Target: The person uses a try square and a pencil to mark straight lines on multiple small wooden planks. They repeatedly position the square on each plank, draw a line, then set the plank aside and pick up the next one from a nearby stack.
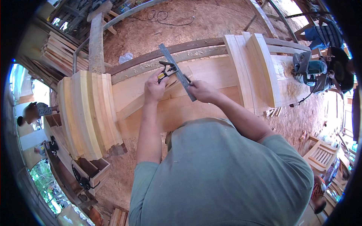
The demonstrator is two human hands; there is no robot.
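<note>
My left hand (154,87) grips the head of a combination square (169,68), which has a yellow part near my fingers. The steel blade (177,72) runs diagonally through the head. My right hand (203,91) is closed near the blade's lower end, and a thin dark stick-like tool (187,78), perhaps a pencil, sticks out from its fingers. Below the square, a narrow wooden strip (133,108) lies aslant over wide pale boards (215,69). What my fingertips touch on the blade's underside is hidden.
Upright-edged planks stand in rows at left (87,113) and right (249,70). A power planer (311,69) rests on boards at far right. Beyond the bench's long rails lie a plastic bag (125,58) and a cable (169,23). Other people are at both sides; a slatted wooden piece (321,155) lies lower right.
</note>
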